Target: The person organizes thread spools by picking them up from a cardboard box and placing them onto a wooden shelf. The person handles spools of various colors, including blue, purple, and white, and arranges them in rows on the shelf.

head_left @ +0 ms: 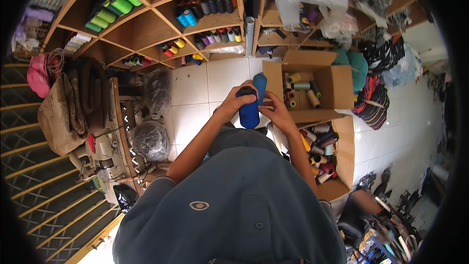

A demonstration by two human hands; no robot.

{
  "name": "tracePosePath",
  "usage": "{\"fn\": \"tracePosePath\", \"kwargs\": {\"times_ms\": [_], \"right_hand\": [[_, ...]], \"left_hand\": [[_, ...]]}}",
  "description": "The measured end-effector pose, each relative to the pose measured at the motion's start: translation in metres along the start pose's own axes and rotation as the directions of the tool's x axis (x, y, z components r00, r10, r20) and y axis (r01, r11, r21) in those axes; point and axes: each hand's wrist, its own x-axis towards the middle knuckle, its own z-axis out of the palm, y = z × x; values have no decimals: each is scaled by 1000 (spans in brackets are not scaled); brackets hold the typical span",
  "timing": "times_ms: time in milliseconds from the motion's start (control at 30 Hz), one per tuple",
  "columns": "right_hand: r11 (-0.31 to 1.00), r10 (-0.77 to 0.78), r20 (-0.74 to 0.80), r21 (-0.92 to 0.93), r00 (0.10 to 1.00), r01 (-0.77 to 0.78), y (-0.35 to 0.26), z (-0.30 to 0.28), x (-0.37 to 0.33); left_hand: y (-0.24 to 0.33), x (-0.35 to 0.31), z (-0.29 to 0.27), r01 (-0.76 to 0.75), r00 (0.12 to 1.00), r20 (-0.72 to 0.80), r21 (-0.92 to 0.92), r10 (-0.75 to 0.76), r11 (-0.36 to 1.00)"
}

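In front of my chest, my left hand (236,103) is wrapped around a dark blue thread spool (249,114). The spool stands roughly upright, its dark top end near my thumb. Just beyond it is a lighter teal-blue thread spool (260,84), tilted slightly. My right hand (276,113) has its thumb and fingers around the lower end of this second spool. That end is partly hidden behind the dark blue spool and my fingers, and the two spools appear close together.
To the right, an open cardboard box (343,87) holds several spools; a nearer box (346,154) holds many mixed ones. Ahead rises a wooden shelf (139,35) with colour-grouped spools. A sewing machine (103,154) and plastic-wrapped bundles (150,141) stand left, over white floor tiles (189,117).
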Motion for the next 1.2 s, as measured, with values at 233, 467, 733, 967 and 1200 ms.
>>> {"fn": "tracePosePath", "kwargs": {"times_ms": [233, 467, 733, 967, 1200], "right_hand": [[997, 64, -59, -37, 996, -67, -15, 74, 71], [994, 93, -175, 72, 980, -81, 1, 126, 133], [996, 93, -159, 4, 983, -93, -11, 146, 199], [962, -163, -149, -242, 975, 124, 21, 122, 320], [785, -341, -140, -586, 930, 200, 41, 107, 462]], "left_hand": [[29, -34, -83, 18, 1000, 8, 40, -18, 999], [46, -64, -175, -23, 965, -263, -143, -16, 989], [34, -71, -228, -25, 853, -518, -160, -63, 987], [28, -55, -250, 9, 803, -593, -69, -48, 998], [21, -24, -253, 4, 692, -717, -120, -90, 993]]}}
